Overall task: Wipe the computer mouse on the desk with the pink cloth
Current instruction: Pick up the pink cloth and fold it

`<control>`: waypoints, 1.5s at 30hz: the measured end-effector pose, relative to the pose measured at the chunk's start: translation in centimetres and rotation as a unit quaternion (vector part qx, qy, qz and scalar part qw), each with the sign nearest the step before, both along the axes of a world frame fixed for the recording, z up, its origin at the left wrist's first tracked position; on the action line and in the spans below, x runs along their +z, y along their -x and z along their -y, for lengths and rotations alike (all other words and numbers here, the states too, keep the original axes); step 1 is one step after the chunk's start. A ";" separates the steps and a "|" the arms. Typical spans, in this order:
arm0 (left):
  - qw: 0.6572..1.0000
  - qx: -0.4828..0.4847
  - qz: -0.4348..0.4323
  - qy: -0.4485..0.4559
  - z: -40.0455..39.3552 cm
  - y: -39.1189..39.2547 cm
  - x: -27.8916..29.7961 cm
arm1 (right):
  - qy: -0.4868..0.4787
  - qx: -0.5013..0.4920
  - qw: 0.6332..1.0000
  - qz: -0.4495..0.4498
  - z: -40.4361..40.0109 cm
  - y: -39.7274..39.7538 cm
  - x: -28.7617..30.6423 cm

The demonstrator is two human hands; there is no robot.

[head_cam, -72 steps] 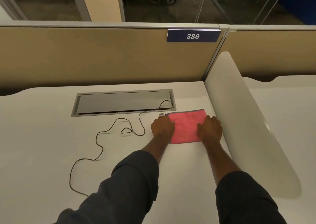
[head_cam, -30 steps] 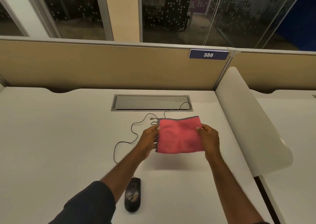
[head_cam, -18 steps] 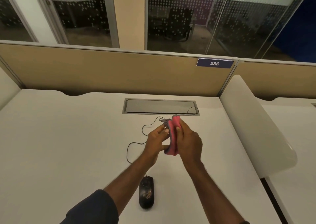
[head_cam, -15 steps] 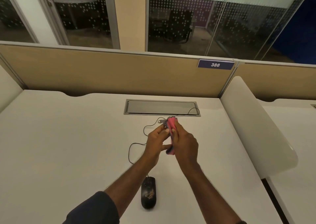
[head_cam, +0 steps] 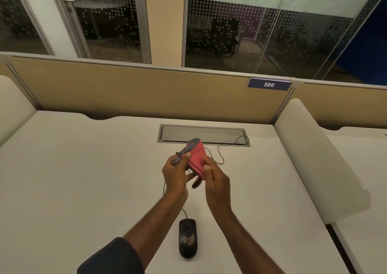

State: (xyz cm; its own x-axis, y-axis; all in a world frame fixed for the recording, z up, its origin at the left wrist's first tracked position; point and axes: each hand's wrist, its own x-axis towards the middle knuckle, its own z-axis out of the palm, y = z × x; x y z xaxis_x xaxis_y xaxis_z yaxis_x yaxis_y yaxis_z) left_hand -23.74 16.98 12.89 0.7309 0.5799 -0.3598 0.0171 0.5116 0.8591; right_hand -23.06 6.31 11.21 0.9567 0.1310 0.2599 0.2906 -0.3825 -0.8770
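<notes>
Head view: two hands hold a folded cloth above a white tabletop.
Left hand [head_cam: 174, 174] and right hand [head_cam: 215, 182] — fingers closed on the pink cloth [head_cam: 195, 155]; the black mouse [head_cam: 187, 238] lies nearer, untouched.

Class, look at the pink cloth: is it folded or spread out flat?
Folded. The pink cloth is doubled into a narrow wad with its grey edges bunched together, held above the desk between the left hand and right hand.
</notes>
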 end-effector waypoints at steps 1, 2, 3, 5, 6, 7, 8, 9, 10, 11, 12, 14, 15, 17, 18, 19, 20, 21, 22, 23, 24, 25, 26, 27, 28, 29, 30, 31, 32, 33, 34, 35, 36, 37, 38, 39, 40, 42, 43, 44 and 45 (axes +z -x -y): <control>1.000 0.004 0.009 0.007 -0.3 0.0 0.0 | -0.029 -0.036 0.999 -0.026 -0.1 -0.1 0.2; 1.000 0.006 0.020 0.017 -0.5 0.0 0.1 | -0.065 -0.061 0.994 -0.064 -0.2 -0.2 0.5; 0.999 0.006 0.033 0.033 -0.8 -0.1 0.2 | -0.112 -0.072 0.983 -0.124 -0.2 -0.4 0.8; 0.995 0.003 0.066 0.076 -1.1 -0.1 0.4 | -0.261 -0.058 0.915 -0.303 -0.2 -0.8 1.5; 0.993 0.001 0.076 0.095 -1.2 -0.2 0.4 | -0.360 -0.035 0.849 -0.386 0.0 -0.9 1.7; 0.991 -0.001 0.081 0.108 -1.3 -0.2 0.4 | -0.436 -0.012 0.785 -0.441 0.1 -0.9 1.9; 0.989 -0.003 0.084 0.119 -1.4 -0.2 0.3 | -0.481 0.004 0.746 -0.460 0.3 -0.8 2.0; 0.988 -0.005 0.087 0.130 -1.5 -0.2 0.3 | -0.503 0.013 0.733 -0.456 0.3 -0.7 2.0; 0.986 -0.009 0.090 0.141 -1.6 -0.3 0.3 | -0.511 0.016 0.738 -0.440 0.3 -0.7 2.0; 0.985 -0.015 0.091 0.148 -1.8 -0.3 0.2 | -0.509 0.020 0.753 -0.417 0.3 -0.7 2.0; 0.985 -0.025 0.088 0.149 -2.1 -0.3 0.2 | -0.502 0.022 0.770 -0.394 0.3 -0.8 2.1; 0.987 -0.060 0.067 0.136 -2.8 -0.1 0.0 | -0.478 0.014 0.804 -0.354 0.8 -1.2 2.1; 0.987 -0.080 0.053 0.127 -3.3 0.1 -0.1 | -0.459 0.007 0.822 -0.337 1.1 -1.4 2.2; 0.989 -0.113 0.022 0.089 -4.3 0.3 -0.4 | -0.405 0.006 0.859 -0.312 1.9 -1.6 2.1; 0.991 -0.123 0.007 0.054 -4.8 0.3 -0.6 | -0.380 0.011 0.874 -0.303 2.2 -1.6 2.2; 0.992 -0.127 -0.007 0.017 -5.3 0.4 -0.7 | -0.358 0.017 0.884 -0.299 2.4 -1.6 2.2; 0.992 -0.127 -0.019 -0.016 -5.6 0.5 -0.7 | -0.344 0.023 0.890 -0.298 2.6 -1.6 2.2; 0.991 -0.127 -0.026 -0.043 -6.0 0.5 -0.8 | -0.336 0.028 0.893 -0.298 2.7 -1.6 2.2; 0.989 -0.127 -0.029 -0.063 -6.2 0.6 -0.9 | -0.332 0.030 0.894 -0.299 2.7 -1.6 2.2; 0.988 -0.126 -0.028 -0.081 -6.3 0.7 -0.9 | -0.328 0.030 0.895 -0.301 2.7 -1.5 2.1; 0.987 -0.124 -0.024 -0.097 -6.4 0.7 -1.0 | -0.321 0.026 0.896 -0.305 2.6 -1.5 2.1; 0.986 -0.121 -0.021 -0.113 -6.4 0.8 -1.0 | -0.311 0.019 0.898 -0.309 2.5 -1.4 2.1; 0.985 -0.118 -0.018 -0.127 -6.4 0.9 -1.0 | -0.303 0.012 0.900 -0.312 2.4 -1.4 2.2; 0.983 -0.117 -0.016 -0.138 -6.3 0.9 -1.0 | -0.297 0.005 0.902 -0.314 2.3 -1.3 2.2; 0.982 -0.118 -0.016 -0.148 -6.2 1.0 -1.0 | -0.293 -0.002 0.904 -0.312 2.3 -1.3 2.3; 0.981 -0.120 -0.017 -0.154 -6.2 1.1 -0.9 | -0.288 -0.009 0.906 -0.309 2.3 -1.4 2.4; 0.980 -0.120 -0.017 -0.157 -6.2 1.1 -0.9 | -0.282 -0.015 0.909 -0.306 2.4 -1.4 2.5; 0.980 -0.120 -0.017 -0.159 -6.3 1.2 -0.9 | -0.275 -0.018 0.912 -0.303 2.6 -1.6 2.5; 0.979 -0.120 -0.018 -0.163 -6.4 1.2 -0.8 | -0.269 -0.019 0.915 -0.300 2.8 -1.7 2.5; 0.978 -0.122 -0.020 -0.168 -6.6 1.2 -0.7 | -0.264 -0.018 0.918 -0.296 3.0 -1.8 2.5; 0.977 -0.124 -0.022 -0.174 -6.8 1.3 -0.7 | -0.261 -0.017 0.920 -0.291 3.2 -1.9 2.5; 0.975 -0.128 -0.024 -0.179 -7.0 1.3 -0.7 | -0.258 -0.018 0.923 -0.285 3.4 -2.0 2.4; 0.974 -0.130 -0.025 -0.183 -7.2 1.4 -0.7 | -0.255 -0.020 0.926 -0.279 3.5 -2.1 2.4; 0.973 -0.130 -0.026 -0.188 -7.3 1.4 -0.6 | -0.253 -0.023 0.928 -0.274 3.6 -2.2 2.4; 0.973 -0.130 -0.026 -0.192 -7.4 1.5 -0.6 | -0.255 -0.026 0.928 -0.271 3.6 -2.2 2.3; 0.972 -0.128 -0.025 -0.193 -7.4 1.6 -0.6 | -0.258 -0.029 0.928 -0.269 3.6 -2.3 2.4; 0.973 -0.127 -0.023 -0.191 -7.4 1.7 -0.5 | -0.262 -0.033 0.927 -0.268 3.6 -2.4 2.5; 0.975 -0.123 -0.017 -0.182 -7.2 1.8 -0.5 | -0.270 -0.041 0.923 -0.270 3.6 -2.6 2.7; 0.977 -0.122 -0.013 -0.175 -7.1 1.8 -0.4 | -0.276 -0.043 0.921 -0.273 3.6 -2.7 2.8; 0.979 -0.122 -0.009 -0.165 -6.9 1.8 -0.4 | -0.280 -0.042 0.918 -0.277 3.7 -2.7 2.9; 0.981 -0.121 -0.006 -0.154 -6.7 1.8 -0.4 | -0.283 -0.038 0.916 -0.282 3.7 -2.7 3.0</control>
